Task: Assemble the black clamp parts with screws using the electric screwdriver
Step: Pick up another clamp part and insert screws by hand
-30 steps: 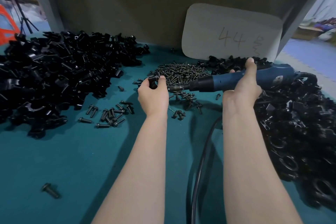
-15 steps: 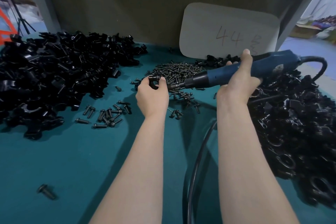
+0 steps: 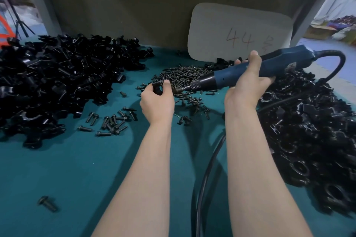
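Note:
My left hand [image 3: 157,100] pinches a small black clamp part [image 3: 158,87] just above the teal table, in front of the pile of small dark screws [image 3: 183,75]. My right hand [image 3: 247,84] grips the blue electric screwdriver [image 3: 240,75], which lies nearly level with its rear raised. Its bit tip [image 3: 178,90] points left and reaches the clamp part at my left fingers. A big heap of black clamp parts [image 3: 57,79] covers the left side, and another heap [image 3: 312,131] fills the right.
Loose bolts [image 3: 111,121] are scattered left of my left wrist, and a single bolt [image 3: 47,203] lies near the front left. The screwdriver's black cable [image 3: 206,179] runs down between my forearms. A white card marked 44 [image 3: 238,34] leans on the back wall.
The rear of the screwdriver has risen, so the tool tilts down toward the clamp part. My left hand has stayed on the part at the screw pile.

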Action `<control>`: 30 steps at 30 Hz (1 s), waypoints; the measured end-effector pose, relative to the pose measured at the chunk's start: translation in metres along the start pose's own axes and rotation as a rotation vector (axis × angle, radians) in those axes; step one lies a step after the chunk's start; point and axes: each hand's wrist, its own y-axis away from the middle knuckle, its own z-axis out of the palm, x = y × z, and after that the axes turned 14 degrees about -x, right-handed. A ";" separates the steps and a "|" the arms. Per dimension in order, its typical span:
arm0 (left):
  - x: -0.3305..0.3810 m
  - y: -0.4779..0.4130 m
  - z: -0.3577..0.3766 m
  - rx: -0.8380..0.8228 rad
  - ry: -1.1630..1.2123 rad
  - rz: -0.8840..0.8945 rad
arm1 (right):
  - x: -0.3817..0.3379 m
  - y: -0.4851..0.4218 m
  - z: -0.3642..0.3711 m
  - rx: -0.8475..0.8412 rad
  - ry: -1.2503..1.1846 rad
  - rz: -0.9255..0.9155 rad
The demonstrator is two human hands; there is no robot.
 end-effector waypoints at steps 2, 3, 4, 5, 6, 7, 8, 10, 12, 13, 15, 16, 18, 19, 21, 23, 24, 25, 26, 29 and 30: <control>-0.001 -0.001 -0.001 0.004 0.010 -0.002 | 0.000 0.000 0.001 -0.012 -0.006 -0.011; -0.001 -0.001 -0.001 0.004 0.020 -0.003 | 0.000 0.001 0.002 -0.019 -0.007 -0.014; -0.001 -0.001 -0.001 0.003 0.030 -0.005 | 0.000 0.001 0.003 -0.027 -0.007 -0.014; 0.000 -0.001 -0.001 0.001 0.039 -0.006 | -0.001 0.002 0.003 -0.036 -0.007 -0.012; 0.000 -0.001 -0.001 -0.003 0.050 -0.004 | -0.001 0.002 0.004 -0.047 -0.009 -0.011; -0.001 -0.001 0.000 -0.005 0.062 -0.006 | -0.002 0.003 0.004 -0.058 -0.007 -0.009; -0.001 -0.002 0.000 -0.009 0.073 -0.010 | -0.003 0.003 0.005 -0.067 0.001 -0.008; -0.001 -0.003 0.000 -0.019 0.103 -0.026 | -0.004 0.003 0.007 -0.081 0.023 -0.009; -0.002 -0.006 0.000 -0.036 0.143 -0.036 | -0.004 0.004 0.008 -0.094 0.039 -0.011; -0.003 -0.007 0.000 -0.039 0.154 -0.034 | -0.004 0.004 0.009 -0.098 0.045 -0.010; -0.003 -0.008 0.000 -0.040 0.162 -0.031 | -0.004 0.005 0.010 -0.102 0.060 -0.011; -0.003 -0.008 0.000 -0.039 0.165 -0.032 | -0.003 0.005 0.010 -0.105 0.063 -0.011; -0.004 -0.008 0.001 -0.037 0.169 -0.034 | -0.003 0.004 0.009 -0.106 0.064 -0.009; -0.004 -0.008 0.001 -0.036 0.170 -0.035 | -0.002 0.004 0.009 -0.103 0.061 -0.008; -0.004 -0.009 0.001 -0.034 0.168 -0.035 | -0.002 0.004 0.009 -0.097 0.056 -0.009; -0.004 -0.009 0.001 -0.034 0.164 -0.034 | -0.001 0.004 0.009 -0.093 0.054 -0.008; -0.004 -0.009 0.001 -0.034 0.161 -0.033 | -0.001 0.004 0.009 -0.094 0.052 -0.007; -0.004 -0.009 0.001 -0.032 0.157 -0.033 | -0.001 0.004 0.009 -0.097 0.048 -0.005; -0.004 -0.008 0.001 -0.029 0.153 -0.034 | -0.001 0.005 0.009 -0.100 0.043 -0.005; -0.004 -0.008 0.001 -0.020 0.139 -0.034 | -0.001 0.006 0.010 -0.105 0.027 -0.008; -0.004 -0.007 0.001 -0.020 0.135 -0.033 | 0.000 0.006 0.010 -0.108 0.023 -0.011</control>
